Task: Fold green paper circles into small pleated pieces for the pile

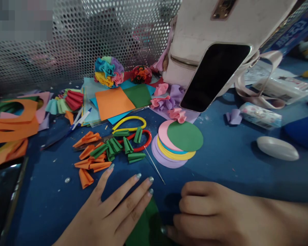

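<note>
My left hand [118, 208] lies with its fingers spread, partly over a dark green paper [147, 225] at the bottom edge. To the right, my right hand [210, 212] is curled with its fingers folded in beside that paper; what it may hold is hidden. Between and beyond the hands lies a thin metal needle-like tool [155, 166]. Folded green paper pieces [114, 145] and orange ones [86, 177] are scattered past my left fingertips, over scissors with red [149, 138] and yellow handles. A fanned stack of coloured paper circles [185, 136] has a green one on top.
A phone [217, 77] leans on a pale bag [187, 37] at the back. Square papers [114, 102], paper flowers [109, 71] and a pen [82, 118] lie behind. Orange scraps [12, 123] and a dark device [6, 198] are left; a white oval object [277, 148] is right.
</note>
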Demonstrator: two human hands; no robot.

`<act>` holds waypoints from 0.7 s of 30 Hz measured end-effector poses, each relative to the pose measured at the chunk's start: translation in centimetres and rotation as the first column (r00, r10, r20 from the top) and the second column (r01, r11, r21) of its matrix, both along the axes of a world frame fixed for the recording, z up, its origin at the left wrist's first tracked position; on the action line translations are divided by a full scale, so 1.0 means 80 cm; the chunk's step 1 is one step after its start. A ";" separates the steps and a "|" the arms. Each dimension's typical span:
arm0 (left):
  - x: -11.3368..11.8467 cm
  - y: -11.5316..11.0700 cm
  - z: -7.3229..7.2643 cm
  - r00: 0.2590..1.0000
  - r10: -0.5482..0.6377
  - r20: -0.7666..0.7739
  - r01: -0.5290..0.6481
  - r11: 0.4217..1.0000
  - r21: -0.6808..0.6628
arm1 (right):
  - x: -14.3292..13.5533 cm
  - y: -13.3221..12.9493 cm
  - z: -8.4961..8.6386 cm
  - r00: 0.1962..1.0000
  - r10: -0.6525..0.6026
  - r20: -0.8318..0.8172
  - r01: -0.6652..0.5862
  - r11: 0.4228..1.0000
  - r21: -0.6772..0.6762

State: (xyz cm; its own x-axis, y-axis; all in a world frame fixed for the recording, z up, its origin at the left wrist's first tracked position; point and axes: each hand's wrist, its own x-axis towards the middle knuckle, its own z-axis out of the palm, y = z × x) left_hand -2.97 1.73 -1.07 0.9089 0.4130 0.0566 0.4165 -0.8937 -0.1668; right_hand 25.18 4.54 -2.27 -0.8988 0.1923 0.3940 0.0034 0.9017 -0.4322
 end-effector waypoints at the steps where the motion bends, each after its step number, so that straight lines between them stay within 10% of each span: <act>1: 0.000 0.000 -0.001 1.000 -0.002 -0.004 0.002 1.000 0.007 | 0.000 -0.001 0.000 1.000 -0.010 0.009 0.010 1.000 0.002; 9: 0.005 0.004 0.000 0.999 -0.005 0.042 0.005 1.000 0.008 | -0.004 -0.001 0.004 0.986 -0.141 0.087 0.133 0.987 0.087; 21: 0.002 0.001 -0.003 0.998 0.029 0.051 -0.028 0.999 -0.019 | -0.003 0.003 0.003 0.994 0.110 0.012 -0.109 0.993 -0.044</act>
